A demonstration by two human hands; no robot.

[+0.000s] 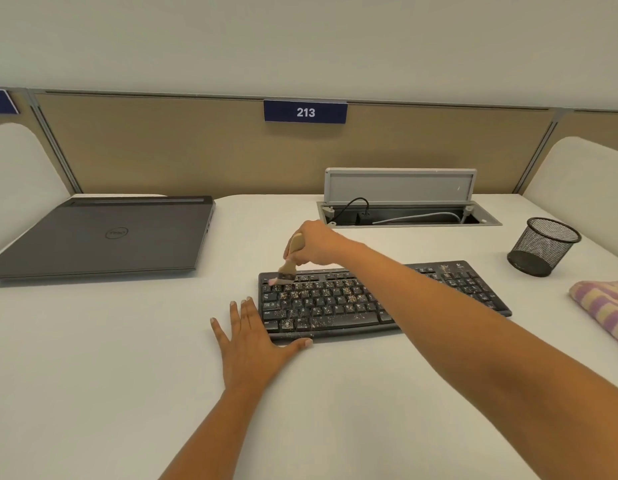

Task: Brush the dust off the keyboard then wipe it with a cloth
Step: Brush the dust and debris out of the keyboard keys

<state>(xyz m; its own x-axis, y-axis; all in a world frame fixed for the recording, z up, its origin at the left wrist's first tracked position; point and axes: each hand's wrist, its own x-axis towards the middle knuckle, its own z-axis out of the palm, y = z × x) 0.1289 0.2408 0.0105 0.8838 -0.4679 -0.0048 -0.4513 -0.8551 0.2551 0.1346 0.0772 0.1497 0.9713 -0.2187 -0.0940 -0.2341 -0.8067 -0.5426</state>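
Note:
A black keyboard [335,303] lies on the white desk [127,341], its left and middle keys speckled with dust and crumbs. My right hand [316,244] grips a small wooden-handled brush [289,261] whose bristles touch the keyboard's top-left corner. My right forearm crosses above the right half of the keyboard. My left hand [252,336] rests flat on the desk with fingers spread, the thumb against the keyboard's front-left edge. A folded purple and yellow striped cloth [605,306] lies at the right edge of the desk.
A closed dark laptop [103,237] sits at the back left. An open cable box [404,213] with a raised grey lid is behind the keyboard. A black mesh pen cup [543,245] stands at the right. A tan partition with a "213" sign [305,111] backs the desk.

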